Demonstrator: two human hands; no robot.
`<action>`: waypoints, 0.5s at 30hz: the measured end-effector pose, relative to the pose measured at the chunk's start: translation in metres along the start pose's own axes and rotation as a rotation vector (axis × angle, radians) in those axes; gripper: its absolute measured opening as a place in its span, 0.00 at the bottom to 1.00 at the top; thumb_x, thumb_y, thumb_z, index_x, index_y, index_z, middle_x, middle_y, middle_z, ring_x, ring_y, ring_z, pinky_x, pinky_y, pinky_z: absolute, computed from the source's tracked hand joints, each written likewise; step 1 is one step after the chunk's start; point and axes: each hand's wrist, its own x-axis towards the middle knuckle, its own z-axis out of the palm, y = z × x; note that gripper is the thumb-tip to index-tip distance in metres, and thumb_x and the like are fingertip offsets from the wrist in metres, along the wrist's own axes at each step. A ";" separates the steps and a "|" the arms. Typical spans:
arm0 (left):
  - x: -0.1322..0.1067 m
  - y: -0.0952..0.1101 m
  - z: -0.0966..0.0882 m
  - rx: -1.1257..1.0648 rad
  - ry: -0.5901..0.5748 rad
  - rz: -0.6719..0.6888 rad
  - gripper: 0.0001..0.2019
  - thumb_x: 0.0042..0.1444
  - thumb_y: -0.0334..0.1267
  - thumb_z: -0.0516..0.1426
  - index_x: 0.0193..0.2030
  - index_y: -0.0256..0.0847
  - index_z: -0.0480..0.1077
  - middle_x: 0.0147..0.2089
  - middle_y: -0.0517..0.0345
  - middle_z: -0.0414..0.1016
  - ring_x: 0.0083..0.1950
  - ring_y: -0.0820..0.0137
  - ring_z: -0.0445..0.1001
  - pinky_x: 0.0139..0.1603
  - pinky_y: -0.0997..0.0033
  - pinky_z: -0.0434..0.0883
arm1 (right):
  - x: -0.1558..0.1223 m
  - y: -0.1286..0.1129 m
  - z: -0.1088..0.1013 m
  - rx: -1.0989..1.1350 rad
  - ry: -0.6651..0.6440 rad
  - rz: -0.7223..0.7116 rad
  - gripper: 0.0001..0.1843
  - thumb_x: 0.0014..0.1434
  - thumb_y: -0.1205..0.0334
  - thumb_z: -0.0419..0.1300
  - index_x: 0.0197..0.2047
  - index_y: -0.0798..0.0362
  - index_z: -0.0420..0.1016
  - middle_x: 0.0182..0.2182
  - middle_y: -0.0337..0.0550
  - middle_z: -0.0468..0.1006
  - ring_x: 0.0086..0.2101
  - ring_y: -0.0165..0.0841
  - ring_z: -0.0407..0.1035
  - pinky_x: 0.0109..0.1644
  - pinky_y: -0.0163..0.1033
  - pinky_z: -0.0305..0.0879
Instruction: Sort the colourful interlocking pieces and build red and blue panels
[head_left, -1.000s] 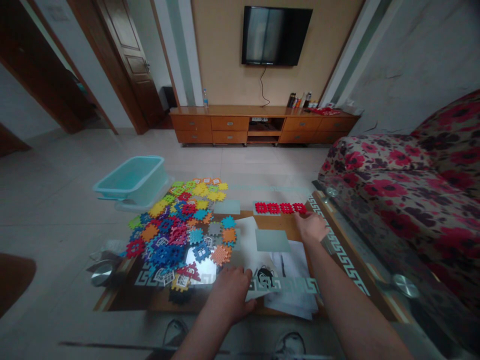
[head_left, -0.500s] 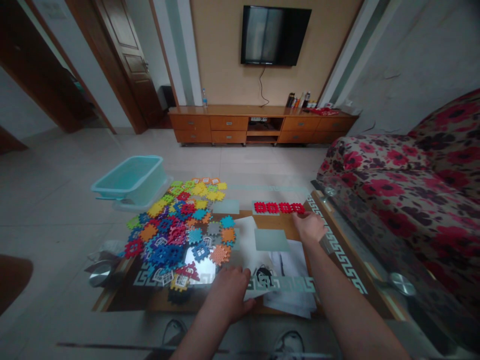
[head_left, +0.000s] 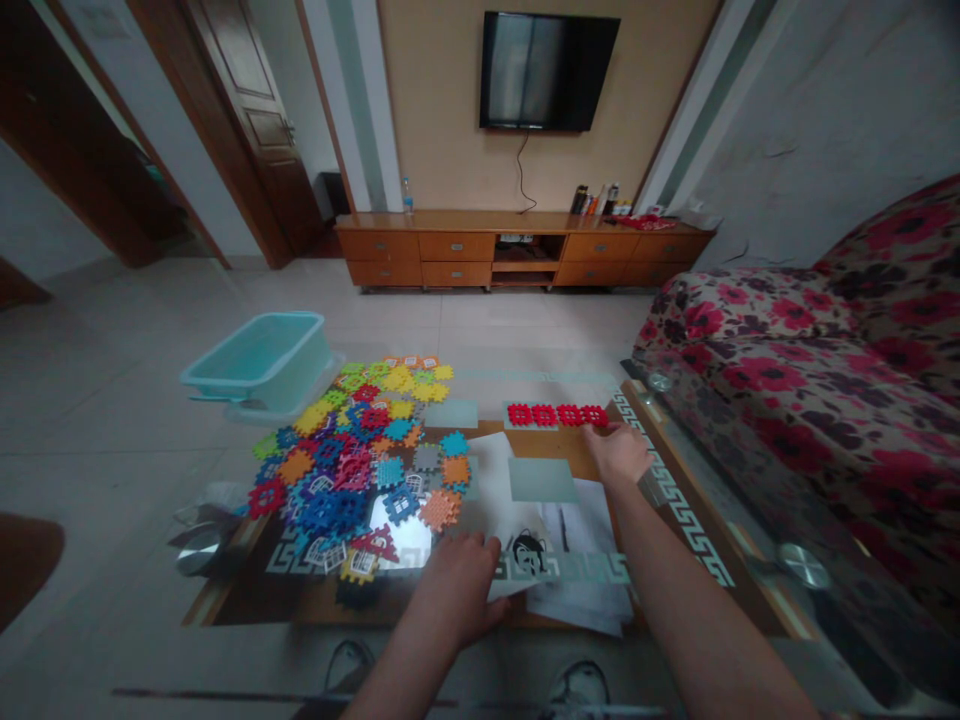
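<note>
A glass-topped table [head_left: 699, 545] with a key-pattern border fills the near view, with a floral sofa [head_left: 787, 400] along its right side and one teal tub [head_left: 259, 360] at its far left corner. Just beside the tub a loose pile of coloured tiles [head_left: 352, 450] spreads over the left half of the glass, far too many and too overlapped to count. On the far right part of the table lies a red row [head_left: 556, 414] of four joined tiles, its long axis running left to right across the table. The right hand [head_left: 619, 452] is the nearer one by far. It sits at the row's right end, so the row stretches away to its left, and its fingertips touch or come just short of the last tile. The back of the hand hides the fingers, so whether they pinch that tile or only rest there cannot be told. The left hand [head_left: 457, 585] is well apart from the row, at the near edge, lying palm down with loose fingers on the white papers [head_left: 585, 570], grasping nothing.
</note>
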 end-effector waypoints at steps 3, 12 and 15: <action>-0.001 0.002 -0.002 0.005 -0.013 -0.005 0.22 0.52 0.47 0.58 0.51 0.39 0.71 0.51 0.42 0.76 0.52 0.50 0.75 0.55 0.52 0.70 | 0.000 -0.001 -0.001 -0.004 -0.005 0.005 0.26 0.52 0.44 0.61 0.45 0.58 0.76 0.46 0.62 0.76 0.49 0.54 0.68 0.53 0.56 0.58; -0.001 0.001 -0.002 -0.009 -0.010 -0.003 0.23 0.51 0.47 0.59 0.51 0.38 0.72 0.50 0.41 0.76 0.52 0.49 0.75 0.54 0.52 0.70 | 0.000 -0.002 -0.003 -0.003 -0.019 0.011 0.26 0.53 0.44 0.60 0.45 0.57 0.77 0.47 0.61 0.76 0.49 0.53 0.68 0.54 0.57 0.57; -0.001 0.000 -0.002 -0.008 -0.012 -0.009 0.23 0.51 0.48 0.59 0.52 0.38 0.71 0.50 0.41 0.76 0.52 0.49 0.75 0.53 0.52 0.70 | 0.000 -0.002 -0.002 -0.003 -0.008 0.016 0.26 0.51 0.44 0.61 0.44 0.57 0.77 0.46 0.61 0.77 0.48 0.53 0.68 0.53 0.56 0.58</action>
